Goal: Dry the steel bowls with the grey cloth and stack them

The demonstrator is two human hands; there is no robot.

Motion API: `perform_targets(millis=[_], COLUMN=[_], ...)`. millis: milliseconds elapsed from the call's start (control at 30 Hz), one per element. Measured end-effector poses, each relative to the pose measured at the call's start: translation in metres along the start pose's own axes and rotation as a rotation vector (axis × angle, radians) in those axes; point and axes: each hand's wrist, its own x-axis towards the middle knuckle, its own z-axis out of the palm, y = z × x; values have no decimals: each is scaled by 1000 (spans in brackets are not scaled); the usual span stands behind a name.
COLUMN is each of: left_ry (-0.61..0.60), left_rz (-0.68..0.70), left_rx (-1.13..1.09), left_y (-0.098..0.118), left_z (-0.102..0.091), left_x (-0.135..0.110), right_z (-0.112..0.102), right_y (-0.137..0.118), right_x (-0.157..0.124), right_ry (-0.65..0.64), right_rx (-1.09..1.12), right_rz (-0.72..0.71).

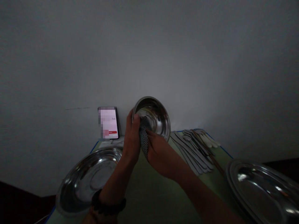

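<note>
I hold a small steel bowl (155, 115) up above the table, tilted so its inside faces me. My left hand (132, 137) grips the bowl's left rim, fingers closed around it. My right hand (161, 152) is closed on a dark checkered cloth (144, 137) and presses it against the inside of the bowl near the lower left rim. A dark band sits on my left wrist.
A large steel basin (86, 180) lies at the lower left on the pale green table (149, 193). Another steel tray (261, 189) is at the lower right. Several spoons and chopsticks (196, 146) lie in a row behind it. A lit phone (108, 123) leans on the white wall.
</note>
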Motion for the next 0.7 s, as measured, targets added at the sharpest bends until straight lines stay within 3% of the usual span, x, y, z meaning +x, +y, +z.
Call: perform_targets(millis=[133,200,300,433,567,700], left_ry=[23,-55,-238,-350,-363,-229], left_rz=[126,156,105,42,89,95], left_rx=[159,235,303,257,259,213], left_y=[0,2,6,9,9,7], left_z=[-4,-1,7,16,15,6], left_x=[-1,-6,-15,-24,-23,-12], right_z=[9,12,11,1,-14,-22], right_y=[21,40,63,56,29,16], right_x=[2,4,10,16,12,5], right_ry=[-16,85,238,338,260,50], right_rx=[-92,-124,-47,169,345,354], right_rz=[76,189,243,253,178,-7])
